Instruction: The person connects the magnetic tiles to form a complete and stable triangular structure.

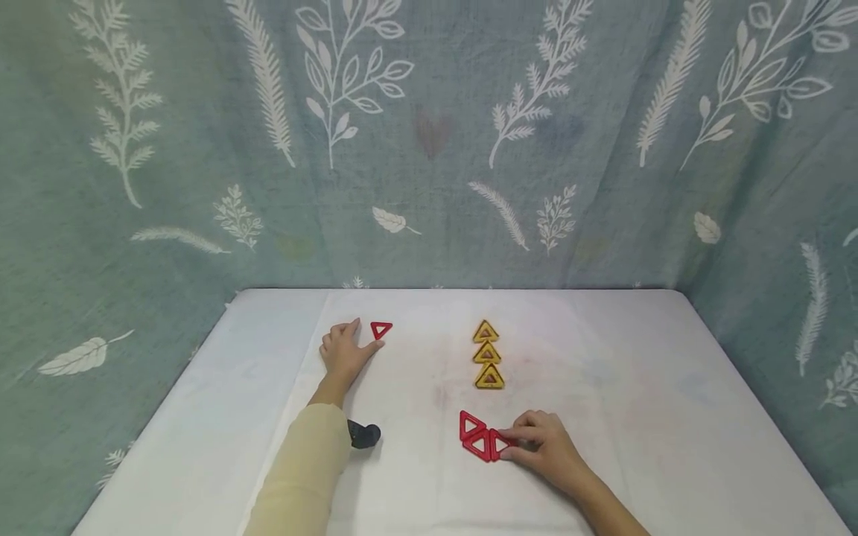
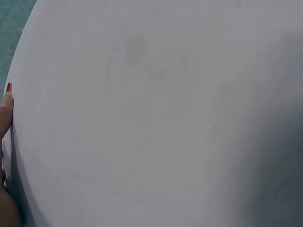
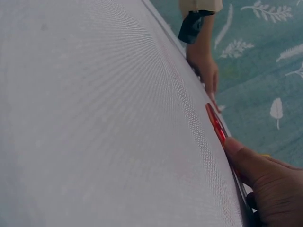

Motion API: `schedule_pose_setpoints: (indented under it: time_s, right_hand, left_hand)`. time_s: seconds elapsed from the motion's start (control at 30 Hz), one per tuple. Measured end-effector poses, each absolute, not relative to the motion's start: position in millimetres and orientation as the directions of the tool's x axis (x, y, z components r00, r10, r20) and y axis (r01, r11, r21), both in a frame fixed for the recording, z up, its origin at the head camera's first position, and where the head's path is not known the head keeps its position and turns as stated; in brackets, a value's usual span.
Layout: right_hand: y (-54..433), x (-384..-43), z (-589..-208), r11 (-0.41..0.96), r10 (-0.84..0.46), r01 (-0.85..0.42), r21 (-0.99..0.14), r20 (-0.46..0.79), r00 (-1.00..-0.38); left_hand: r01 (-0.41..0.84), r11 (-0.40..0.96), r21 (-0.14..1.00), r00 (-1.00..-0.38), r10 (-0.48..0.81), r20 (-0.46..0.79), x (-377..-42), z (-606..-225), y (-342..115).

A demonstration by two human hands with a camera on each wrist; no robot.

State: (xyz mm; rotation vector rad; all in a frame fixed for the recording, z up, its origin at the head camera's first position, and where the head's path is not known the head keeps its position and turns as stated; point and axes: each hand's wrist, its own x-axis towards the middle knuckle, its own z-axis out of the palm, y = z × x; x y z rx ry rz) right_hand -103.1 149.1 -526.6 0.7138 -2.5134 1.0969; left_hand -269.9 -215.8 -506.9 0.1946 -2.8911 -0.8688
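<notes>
Three red triangle frames lie joined at the near middle of the table: an upper one (image 1: 471,433), a lower one (image 1: 484,456) and a right one (image 1: 494,451). My right hand (image 1: 550,452) pinches the right one between thumb and fingers; red edges (image 3: 215,124) also show by that thumb in the right wrist view. Farther off to the left, my left hand (image 1: 343,348) has its fingers spread, its thumb tip beside or touching a single red triangle (image 1: 382,336). The left wrist view catches only part of the left hand (image 2: 5,116) at its edge.
Three yellow triangles (image 1: 487,353) stand in a column beyond the red group. A dark camera mount (image 1: 364,435) sticks out from the left sleeve (image 1: 302,469). Behind the white table (image 1: 637,357) hangs a leaf-patterned curtain (image 1: 429,193).
</notes>
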Motion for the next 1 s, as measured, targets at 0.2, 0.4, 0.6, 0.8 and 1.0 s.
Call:
schedule_pose_setpoints:
  time_s: [0.2,0.4,0.6,0.8,1.0]
  right_hand:
    - [147,-102,-528,0.591,-0.316,-0.558,-0.582,0.469,-0.825]
    - [148,-102,-529,0.597,-0.31,-0.566,-0.568,0.488,-0.816]
    - [148,-102,-529,0.606,-0.303,-0.557,-0.568,0.483,-0.822]
    - [147,-101,-528,0.601,-0.305,-0.567,-0.564,0.494,-0.814]
    - [147,-102,-527,0.579,-0.304,-0.588,-0.565,0.519,-0.799]
  left_hand:
    - [-0.034,0.809,0.587,-0.998,-0.063,0.029,-274,-498,-213]
    - [-0.043,0.802,0.596,-0.999,-0.038,-0.021,-277,-495,-209]
    - [-0.044,0.802,0.596,-0.998,-0.063,0.011,-277,-498,-210]
    - [-0.036,0.786,0.618,-0.995,-0.084,0.048,-272,-500,-211]
    - [0.045,0.795,0.605,-0.994,-0.028,0.11,-262,-502,-208]
